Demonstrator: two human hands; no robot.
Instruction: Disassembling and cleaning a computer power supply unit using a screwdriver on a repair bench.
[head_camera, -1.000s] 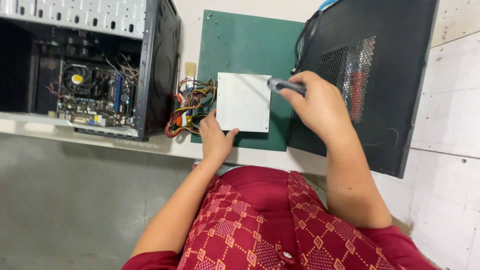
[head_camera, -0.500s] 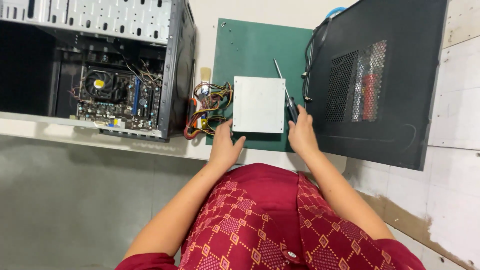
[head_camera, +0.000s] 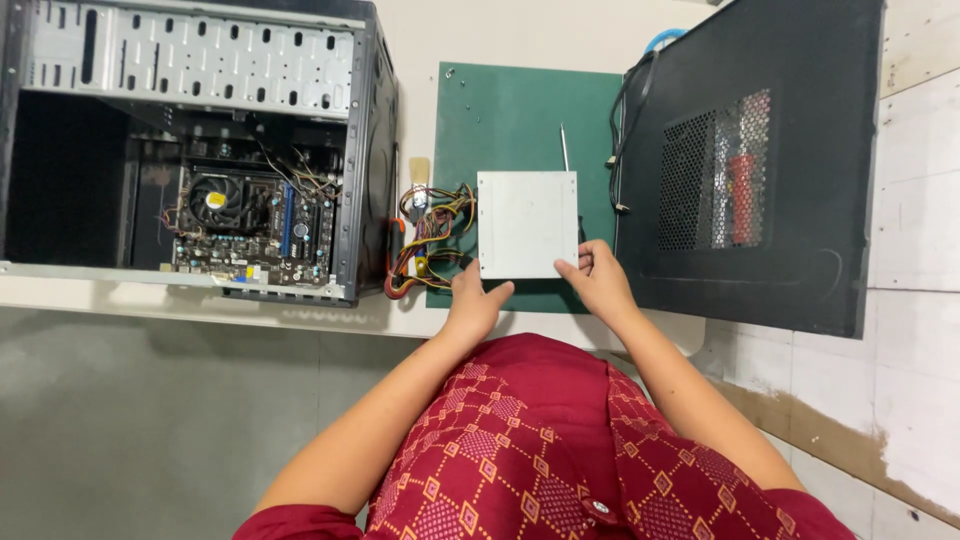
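Two hands on the near edge of the power supply unit (head_camera: 527, 224). Left hand (head_camera: 474, 303) at the near-left corner, fingers pressed against the metal box, not wrapped round it. Right hand (head_camera: 601, 278) at the near-right corner, fingers bent onto the edge; looks like a light pinch, full grip hard to confirm. Nothing else held in either. Box lying flat on the green mat (head_camera: 510, 120), roughly square, straight ahead of both hands, neither clearly nearer. Wire bundle (head_camera: 432, 232) coming out of its left side, spilling toward the open PC case (head_camera: 200, 150) on the left of the surface. Screwdriver (head_camera: 564, 146) lying on the mat just beyond the box's far-right corner, shaft pointing away, untouched. Black side panel (head_camera: 750, 160) on the right, just beside the box.
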